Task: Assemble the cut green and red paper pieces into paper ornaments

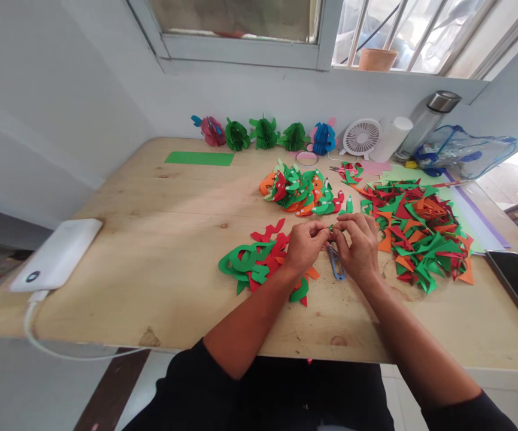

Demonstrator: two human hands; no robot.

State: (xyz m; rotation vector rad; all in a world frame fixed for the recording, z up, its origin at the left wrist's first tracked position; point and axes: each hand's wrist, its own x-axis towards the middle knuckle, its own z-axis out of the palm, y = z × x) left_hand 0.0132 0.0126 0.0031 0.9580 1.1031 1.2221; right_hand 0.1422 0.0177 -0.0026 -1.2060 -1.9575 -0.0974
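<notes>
My left hand (306, 242) and my right hand (357, 242) meet over the wooden table (164, 239), fingertips pinched together on a small green piece (331, 228), mostly hidden by the fingers. Just below them lies a pair of blue-handled scissors (337, 266). Red, green and orange paper cutouts (245, 260) lie beside and under my left forearm. Beyond my hands sits a cluster of curled green, red and orange paper pieces (301, 188). To the right of my right hand is a large heap of paper scraps (420, 227).
Folded paper figures (265, 133) line the wall, with a white fan (362, 137) and a bottle (427, 126) to their right. A green strip (199, 158) lies back left, a white power bank (56, 254) far left, and a phone (517, 287) at right.
</notes>
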